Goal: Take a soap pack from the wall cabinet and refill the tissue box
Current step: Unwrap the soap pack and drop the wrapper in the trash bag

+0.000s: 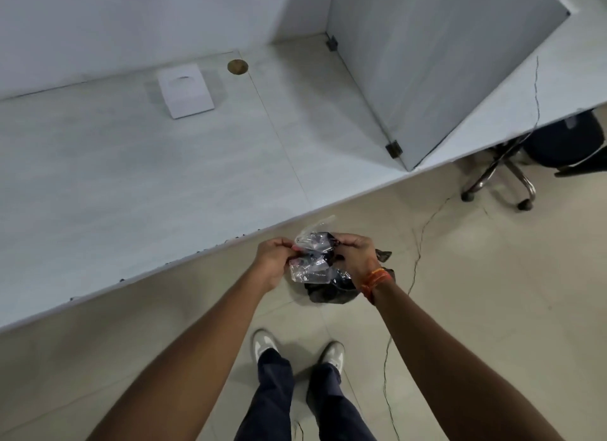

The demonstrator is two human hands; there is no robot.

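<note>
We log: left hand point(274, 260), right hand point(356, 253) pinching clear plastic pack point(310, 260) apart, likely opening; tissue box point(185, 90) waits upright on table point(98, 177).

Even, soft indoor light, fairly bright. The white square tissue box point(185, 90) casts a faint shadow. Wide-angle lens bends the pale grey desk's point(131, 184) edge. Clear crinkled plastic wrapper point(310, 255) glints; image slightly soft.

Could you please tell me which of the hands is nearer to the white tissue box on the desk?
Left. The left hand is nearer the tissue box, which sits up and left on the desk. The right hand, gripping the plastic pack too, is farther right.
</note>
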